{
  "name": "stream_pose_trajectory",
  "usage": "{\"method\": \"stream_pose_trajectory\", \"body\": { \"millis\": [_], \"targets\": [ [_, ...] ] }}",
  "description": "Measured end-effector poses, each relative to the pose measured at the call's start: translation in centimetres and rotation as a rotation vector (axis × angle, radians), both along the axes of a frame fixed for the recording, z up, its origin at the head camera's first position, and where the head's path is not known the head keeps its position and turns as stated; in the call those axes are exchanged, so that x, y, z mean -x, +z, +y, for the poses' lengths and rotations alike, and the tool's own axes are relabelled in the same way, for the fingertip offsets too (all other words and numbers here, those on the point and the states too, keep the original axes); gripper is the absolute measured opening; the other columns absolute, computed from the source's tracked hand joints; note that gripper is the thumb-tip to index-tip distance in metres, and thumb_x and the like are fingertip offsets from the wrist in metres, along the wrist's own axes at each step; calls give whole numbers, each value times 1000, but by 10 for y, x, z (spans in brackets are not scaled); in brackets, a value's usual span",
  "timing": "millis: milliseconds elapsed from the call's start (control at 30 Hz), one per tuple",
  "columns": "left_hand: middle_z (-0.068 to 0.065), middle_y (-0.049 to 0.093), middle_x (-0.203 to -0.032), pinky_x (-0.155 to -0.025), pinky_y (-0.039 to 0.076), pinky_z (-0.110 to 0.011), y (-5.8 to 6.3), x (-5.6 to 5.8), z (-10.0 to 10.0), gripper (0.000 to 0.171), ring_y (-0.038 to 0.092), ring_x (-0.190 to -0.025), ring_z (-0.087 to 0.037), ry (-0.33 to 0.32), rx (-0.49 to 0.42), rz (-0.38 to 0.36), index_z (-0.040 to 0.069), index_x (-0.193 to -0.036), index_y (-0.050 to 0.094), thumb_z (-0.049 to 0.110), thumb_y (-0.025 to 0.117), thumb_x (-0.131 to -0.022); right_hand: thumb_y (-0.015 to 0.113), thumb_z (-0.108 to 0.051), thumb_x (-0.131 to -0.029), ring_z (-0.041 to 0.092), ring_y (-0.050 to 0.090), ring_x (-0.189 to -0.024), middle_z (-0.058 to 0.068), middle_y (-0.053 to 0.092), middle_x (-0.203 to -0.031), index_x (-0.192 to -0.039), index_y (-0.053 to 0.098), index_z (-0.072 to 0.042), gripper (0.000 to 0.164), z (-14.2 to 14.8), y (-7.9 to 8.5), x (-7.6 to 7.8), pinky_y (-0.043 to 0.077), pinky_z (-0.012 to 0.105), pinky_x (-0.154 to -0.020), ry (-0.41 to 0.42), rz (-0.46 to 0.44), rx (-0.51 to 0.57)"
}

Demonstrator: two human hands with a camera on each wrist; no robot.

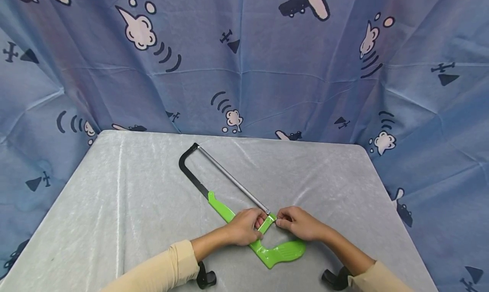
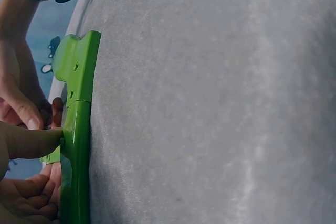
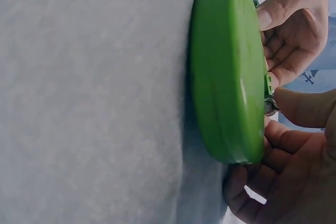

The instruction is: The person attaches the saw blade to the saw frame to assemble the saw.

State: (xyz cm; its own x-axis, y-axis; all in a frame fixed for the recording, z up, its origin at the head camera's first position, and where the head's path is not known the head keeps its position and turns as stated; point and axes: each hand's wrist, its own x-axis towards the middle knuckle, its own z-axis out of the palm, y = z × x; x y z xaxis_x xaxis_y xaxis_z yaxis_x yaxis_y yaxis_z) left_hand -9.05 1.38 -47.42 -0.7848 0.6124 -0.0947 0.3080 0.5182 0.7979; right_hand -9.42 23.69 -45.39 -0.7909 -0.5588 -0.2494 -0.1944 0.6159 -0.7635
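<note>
A hacksaw (image 1: 219,206) with a bright green grip, a black front frame and a silver blade (image 1: 234,180) lies diagonally across the table, its handle (image 1: 286,251) toward the person. My left hand (image 1: 243,227) holds the green frame near the blade's rear end, the thumb against it in the left wrist view. On the other side, my right hand (image 1: 302,224) pinches the small metal tension nut (image 3: 270,106) behind the blade mount. Beyond the green handle (image 3: 228,72) in the right wrist view, the left hand's fingers partly show.
The table (image 1: 145,224) has a grey, plush cover. Behind it hangs a blue curtain (image 1: 259,96) printed with planes and clouds. Black wrist devices (image 1: 206,277) sit below both forearms.
</note>
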Motion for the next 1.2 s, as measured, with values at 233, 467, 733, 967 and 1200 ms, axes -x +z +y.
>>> {"method": "stream_pose_trajectory", "body": {
  "millis": [233, 467, 733, 967, 1200],
  "targets": [
    [4, 56, -82, -70, 43, -17, 0, 0, 0, 35, 50, -74, -3, -1, -7, -3, 4, -103, 64, -2, 79, -72, 55, -12, -99, 4, 44, -58, -8, 48, -67, -87, 66, -3, 18, 1, -3, 1, 38, 23, -54, 16, -1, 38],
    [4, 56, -81, -69, 43, -17, -1, 1, 0, 35, 50, -73, -2, -5, -8, 3, 4, -103, 64, -2, 78, -72, 52, -9, -101, 3, 41, -56, -7, 48, -65, -79, 62, -2, 25, 1, -6, 0, 38, 23, -55, 30, -21, 70],
    [4, 56, -81, -69, 43, -17, 0, 1, 0, 35, 50, -73, -2, -7, -9, 6, 4, -103, 63, -2, 78, -72, 52, -8, -101, 3, 40, -56, -4, 48, -65, -77, 60, -1, 26, 2, -6, 0, 38, 23, -54, 28, -46, 79],
    [4, 57, -82, -70, 43, -17, 1, 1, 0, 35, 50, -73, -2, -9, -9, 7, 4, -103, 63, -2, 78, -72, 52, -7, -100, 3, 41, -56, -2, 49, -65, -77, 59, 0, 25, 1, -3, 0, 38, 23, -54, 33, -46, 102],
    [4, 57, -82, -70, 43, -17, 0, 1, 0, 35, 50, -74, -2, -7, -2, 7, 4, -103, 63, -1, 78, -72, 52, -9, -101, 4, 40, -55, -2, 48, -65, -78, 60, 0, 26, 1, -2, 1, 37, 23, -53, 18, -67, 107]
  ]
}}
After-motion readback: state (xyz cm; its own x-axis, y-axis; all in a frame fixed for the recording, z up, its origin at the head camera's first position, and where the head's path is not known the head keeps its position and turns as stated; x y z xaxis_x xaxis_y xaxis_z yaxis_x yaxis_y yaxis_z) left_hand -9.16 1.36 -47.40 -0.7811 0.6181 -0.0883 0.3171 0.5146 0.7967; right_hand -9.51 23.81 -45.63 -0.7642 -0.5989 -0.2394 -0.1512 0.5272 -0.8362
